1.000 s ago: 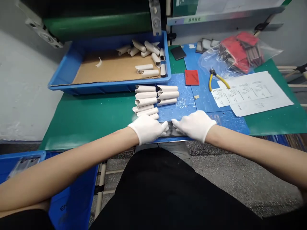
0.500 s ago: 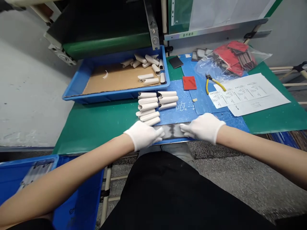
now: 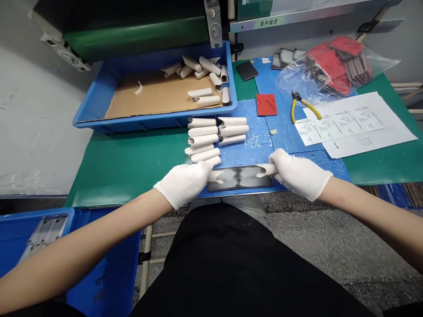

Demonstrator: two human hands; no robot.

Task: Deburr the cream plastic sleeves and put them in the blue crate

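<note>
Both of my hands wear white gloves at the table's near edge. My left hand [image 3: 183, 182] is closed around a curled white sleeve [image 3: 216, 176] whose open end sticks out to the right. My right hand [image 3: 299, 172] grips another curled white sleeve [image 3: 264, 170] pointing left. Between them lies a grey smudged strip [image 3: 241, 178] on the blue mat [image 3: 251, 145]. Just beyond my left hand, several white sleeves [image 3: 211, 137] lie stacked in two columns.
A blue tray [image 3: 95, 99] with a cardboard liner holds several loose sleeves at its right end. Yellow-handled pliers [image 3: 302, 105], printed sheets [image 3: 357, 125], a red pad [image 3: 266, 105] and a plastic bag of red parts [image 3: 333, 66] lie at right. A blue bin [image 3: 82, 268] stands at lower left.
My hands were together over the grey strip, then slid apart. Each one now holds a curled sleeve at an end of the strip.
</note>
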